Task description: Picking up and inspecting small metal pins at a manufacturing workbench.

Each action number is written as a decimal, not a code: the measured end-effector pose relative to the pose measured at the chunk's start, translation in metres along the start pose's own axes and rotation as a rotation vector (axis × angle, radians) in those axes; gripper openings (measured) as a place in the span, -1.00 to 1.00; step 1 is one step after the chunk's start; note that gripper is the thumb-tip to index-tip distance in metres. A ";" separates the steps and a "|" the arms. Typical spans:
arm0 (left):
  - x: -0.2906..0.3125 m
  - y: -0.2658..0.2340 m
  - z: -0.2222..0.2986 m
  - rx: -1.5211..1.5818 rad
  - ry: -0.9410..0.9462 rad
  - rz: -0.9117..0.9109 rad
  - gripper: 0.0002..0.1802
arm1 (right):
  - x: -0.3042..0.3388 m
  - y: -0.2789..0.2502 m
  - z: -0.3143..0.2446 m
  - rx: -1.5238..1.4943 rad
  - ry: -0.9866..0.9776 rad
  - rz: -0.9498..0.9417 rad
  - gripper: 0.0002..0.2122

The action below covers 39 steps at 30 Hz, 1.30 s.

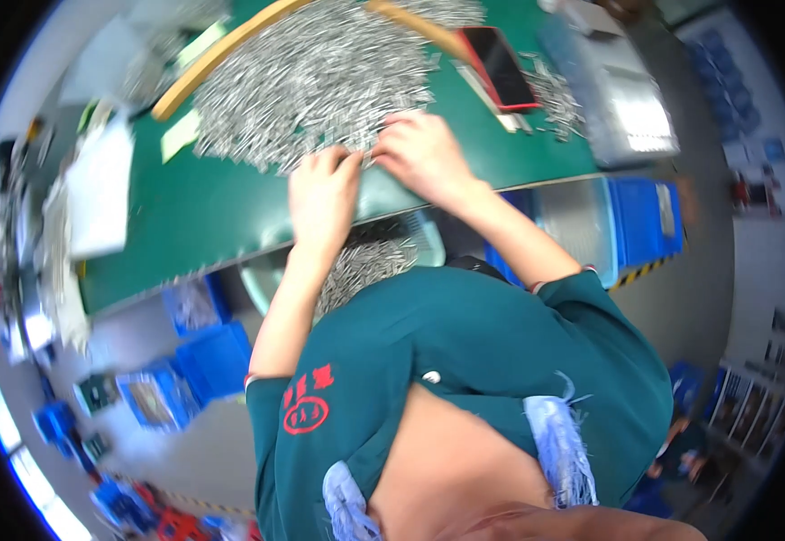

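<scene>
The left hand (324, 194) and right hand (424, 158), both curled, nearly meet at the near edge of the metal pins (311, 81) heaped on the green table (194, 221); whether they pinch any, I cannot tell.

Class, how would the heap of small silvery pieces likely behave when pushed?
The heap would probably spread rather than shift as one, being many loose pieces. They look slim and straight, so likely stiff. They may slide easily: the tabletop looks glossy.
</scene>
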State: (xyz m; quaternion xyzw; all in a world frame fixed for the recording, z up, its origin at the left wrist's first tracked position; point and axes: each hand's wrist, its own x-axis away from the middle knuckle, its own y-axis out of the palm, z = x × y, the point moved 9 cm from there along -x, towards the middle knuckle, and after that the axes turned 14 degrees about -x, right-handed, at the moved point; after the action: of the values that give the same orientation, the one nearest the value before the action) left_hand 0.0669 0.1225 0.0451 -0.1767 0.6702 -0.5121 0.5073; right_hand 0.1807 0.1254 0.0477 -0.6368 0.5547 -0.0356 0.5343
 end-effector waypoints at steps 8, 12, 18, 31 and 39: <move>0.023 -0.008 0.003 -0.099 0.062 -0.044 -0.76 | 0.014 0.009 -0.011 -0.029 0.046 0.018 -0.86; 0.030 -0.009 0.001 -0.097 0.051 -0.086 -0.78 | 0.020 0.004 -0.011 -0.024 0.067 0.073 -0.85; 0.034 -0.006 0.000 -0.080 0.019 -0.116 -0.79 | 0.013 0.019 -0.013 0.018 0.129 0.014 -0.77; 0.045 -0.007 -0.011 0.162 -0.014 -0.127 -0.81 | 0.014 0.026 -0.033 -0.103 -0.067 -0.012 -0.85; 0.035 -0.009 -0.021 0.038 -0.115 -0.130 -0.80 | 0.014 0.019 -0.024 -0.119 0.009 -0.100 -0.84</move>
State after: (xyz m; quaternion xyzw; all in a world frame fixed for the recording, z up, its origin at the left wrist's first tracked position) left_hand 0.0320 0.1031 0.0345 -0.2393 0.6173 -0.5453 0.5140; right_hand 0.1582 0.1031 0.0371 -0.6942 0.5257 -0.0323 0.4906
